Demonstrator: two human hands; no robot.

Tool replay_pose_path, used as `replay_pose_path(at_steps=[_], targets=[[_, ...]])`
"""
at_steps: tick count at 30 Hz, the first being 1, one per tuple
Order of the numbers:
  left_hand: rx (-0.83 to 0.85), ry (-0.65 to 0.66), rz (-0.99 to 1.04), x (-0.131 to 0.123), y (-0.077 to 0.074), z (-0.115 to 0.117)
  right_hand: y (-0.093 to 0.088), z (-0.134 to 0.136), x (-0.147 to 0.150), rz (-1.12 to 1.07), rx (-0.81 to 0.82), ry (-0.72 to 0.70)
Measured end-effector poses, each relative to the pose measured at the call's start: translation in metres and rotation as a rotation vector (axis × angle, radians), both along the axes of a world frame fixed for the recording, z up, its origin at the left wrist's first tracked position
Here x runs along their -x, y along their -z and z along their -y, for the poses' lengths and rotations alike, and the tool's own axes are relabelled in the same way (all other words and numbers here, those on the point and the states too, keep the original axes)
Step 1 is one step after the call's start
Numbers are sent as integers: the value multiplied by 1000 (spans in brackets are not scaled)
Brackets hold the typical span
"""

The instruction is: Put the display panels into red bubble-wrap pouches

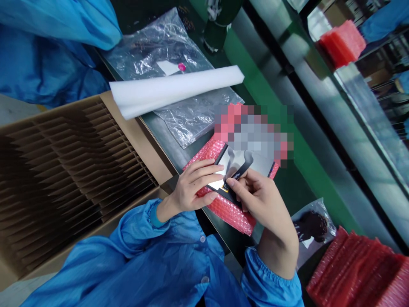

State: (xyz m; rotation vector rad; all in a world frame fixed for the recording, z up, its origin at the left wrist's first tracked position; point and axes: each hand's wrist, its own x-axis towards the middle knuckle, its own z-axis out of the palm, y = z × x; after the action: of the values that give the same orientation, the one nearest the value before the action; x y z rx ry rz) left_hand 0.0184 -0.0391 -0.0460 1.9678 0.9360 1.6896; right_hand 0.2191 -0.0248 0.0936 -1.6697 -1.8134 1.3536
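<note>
Nearest the camera, two blue sleeves reach out over the desk (179, 149), wrists bent inward so both hands meet on a flat black panel (238, 164) lying on a pink bubble-wrap bag (228, 211) at the desk's near edge. The left hand (191, 187) has its grip closed on the panel's left edge, fingers flat on top, while the right hand (262, 200) pinches the panel's near edge. To the left, a cardboard box (134, 132) holds rows of cardboard dividers (73, 166), its slots dark inside.

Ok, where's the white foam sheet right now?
In the head view, the white foam sheet lies upper centre, across the clear plastic bags, just beyond the cardboard box on the left.
</note>
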Motion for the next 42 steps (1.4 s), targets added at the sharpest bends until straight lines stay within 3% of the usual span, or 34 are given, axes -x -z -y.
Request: replay_pose_path(at_steps=[32,42], targets=[[-2,-7,-2,0,2,0,-1,1,-1,31,-35,-32],[17,21,-15,3,0,1,-2,13,4,217,-258,-7]])
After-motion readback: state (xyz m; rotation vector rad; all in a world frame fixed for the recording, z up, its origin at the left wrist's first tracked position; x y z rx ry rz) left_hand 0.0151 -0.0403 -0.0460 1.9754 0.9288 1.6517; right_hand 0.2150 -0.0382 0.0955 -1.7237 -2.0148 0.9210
